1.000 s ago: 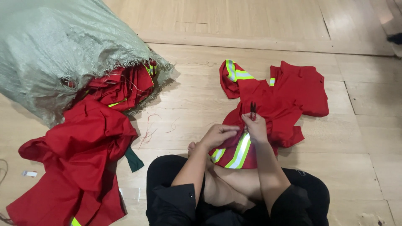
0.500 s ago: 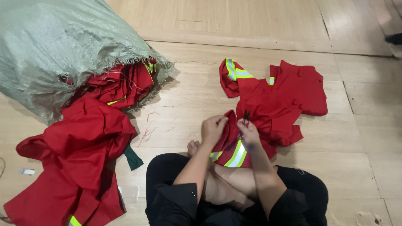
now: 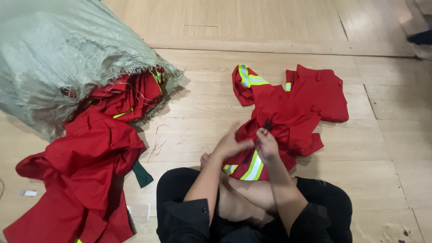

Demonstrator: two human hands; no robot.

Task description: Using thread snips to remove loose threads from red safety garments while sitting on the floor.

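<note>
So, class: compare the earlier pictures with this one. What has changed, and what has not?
The left hand and right hand have drawn together, gathering the red garment toward the lap; the small dark tool sits lower. The sack and red pile stayed put.

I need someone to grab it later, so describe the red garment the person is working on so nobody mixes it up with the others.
Start at the big grey-green woven sack lying upper left, with a red clothing heap spilling from its mouth. Look right instead, past bare wooden floor, to the seated person's lap. The red garment there lies alone, under both hands, its yellow-and-silver reflective stripes showing.
</note>
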